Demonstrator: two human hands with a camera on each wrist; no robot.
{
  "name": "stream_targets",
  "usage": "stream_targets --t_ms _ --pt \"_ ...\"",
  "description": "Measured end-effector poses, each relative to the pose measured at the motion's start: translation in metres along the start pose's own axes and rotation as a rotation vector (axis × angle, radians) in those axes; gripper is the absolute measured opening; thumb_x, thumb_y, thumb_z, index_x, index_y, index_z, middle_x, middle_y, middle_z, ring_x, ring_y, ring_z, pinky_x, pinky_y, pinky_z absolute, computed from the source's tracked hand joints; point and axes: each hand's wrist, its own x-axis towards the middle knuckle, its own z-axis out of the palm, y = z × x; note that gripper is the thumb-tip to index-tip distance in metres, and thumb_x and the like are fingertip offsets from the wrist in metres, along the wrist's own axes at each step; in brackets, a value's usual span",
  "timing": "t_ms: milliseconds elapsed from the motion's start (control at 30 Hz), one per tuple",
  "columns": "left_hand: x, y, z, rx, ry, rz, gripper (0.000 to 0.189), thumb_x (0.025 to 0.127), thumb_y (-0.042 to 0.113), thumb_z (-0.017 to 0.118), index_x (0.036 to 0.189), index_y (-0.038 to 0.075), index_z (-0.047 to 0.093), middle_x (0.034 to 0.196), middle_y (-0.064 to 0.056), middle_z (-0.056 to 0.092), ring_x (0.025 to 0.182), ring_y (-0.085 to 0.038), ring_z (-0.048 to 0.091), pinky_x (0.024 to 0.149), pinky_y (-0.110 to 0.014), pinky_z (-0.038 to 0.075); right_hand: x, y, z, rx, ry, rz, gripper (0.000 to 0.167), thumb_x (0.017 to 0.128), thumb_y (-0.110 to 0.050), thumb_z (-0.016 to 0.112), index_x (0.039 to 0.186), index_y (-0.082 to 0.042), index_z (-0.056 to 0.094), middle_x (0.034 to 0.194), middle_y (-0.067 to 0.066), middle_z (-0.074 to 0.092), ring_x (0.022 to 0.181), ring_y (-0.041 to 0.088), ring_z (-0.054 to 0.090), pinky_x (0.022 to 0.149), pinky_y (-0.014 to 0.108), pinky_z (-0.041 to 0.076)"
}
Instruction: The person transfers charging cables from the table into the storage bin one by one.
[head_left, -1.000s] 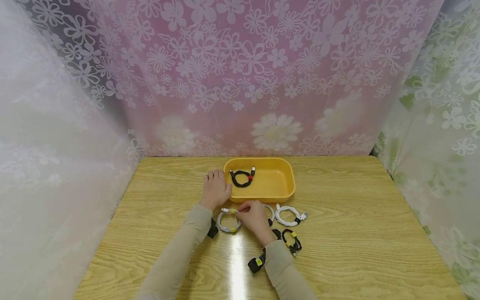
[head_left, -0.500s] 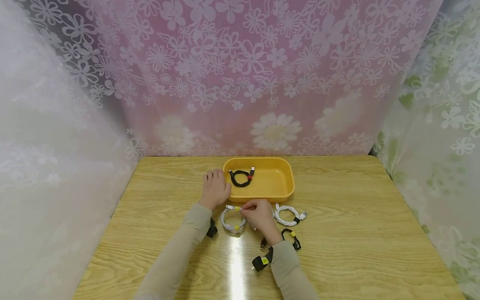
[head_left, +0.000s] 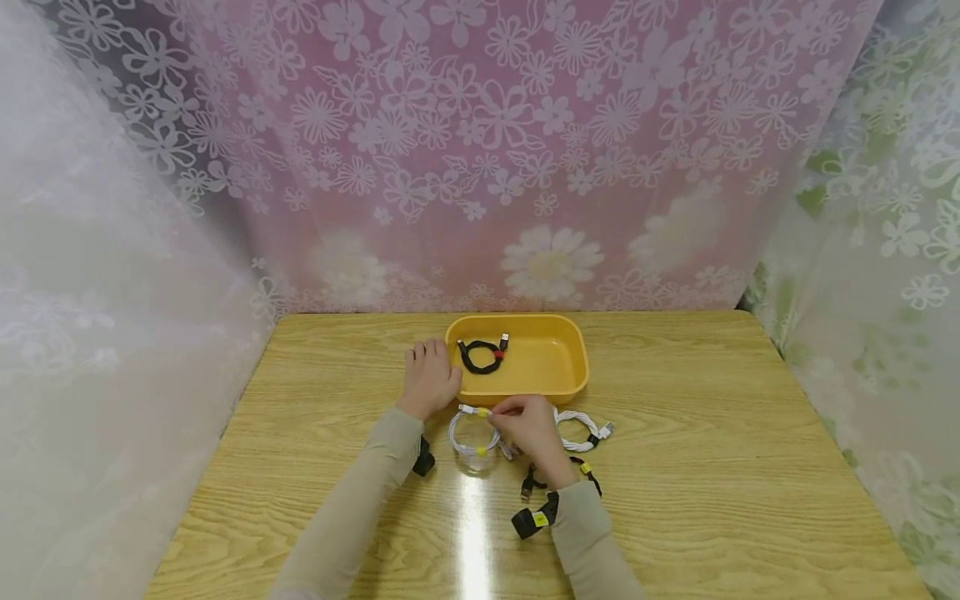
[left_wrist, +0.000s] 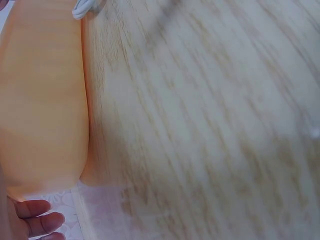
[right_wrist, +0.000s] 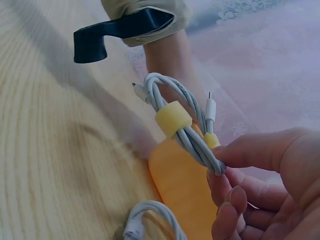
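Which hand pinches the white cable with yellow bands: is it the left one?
No, the right hand pinches this white cable, while the left hand is at the side of the yellow tray.

White glare (head_left: 474, 533) streaks the table (head_left: 712, 450); the left-wrist view looks soft.

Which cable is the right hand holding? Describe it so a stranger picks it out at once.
Find the yellow tray on the wooden table. At its near side, the right hand pinches a coiled white cable. Two yellow ties set it apart from the white cable to its right, which has a black tie; its white colour, from the nearby yellow-tied black cable.
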Motion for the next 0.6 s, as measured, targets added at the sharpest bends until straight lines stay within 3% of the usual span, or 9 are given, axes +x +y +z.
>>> stream_targets --t_ms 600 --pt "0.0009 -0.001 0.0037 0.005 -0.016 -0.007 0.027 0.099 0.023 0.042 0.112 0.0 0.046 0.11 -0.017 0.046 0.096 -0.034 0.037 0.086 -0.045 0.026 0.0048 -0.008 -0.0102 -0.011 0.047 -0.026 0.004 0.083 -0.008 0.074 0.08 -0.005 0.076 0.078 0.003 0.07 0.068 0.017 0.062 0.062 0.03 0.047"
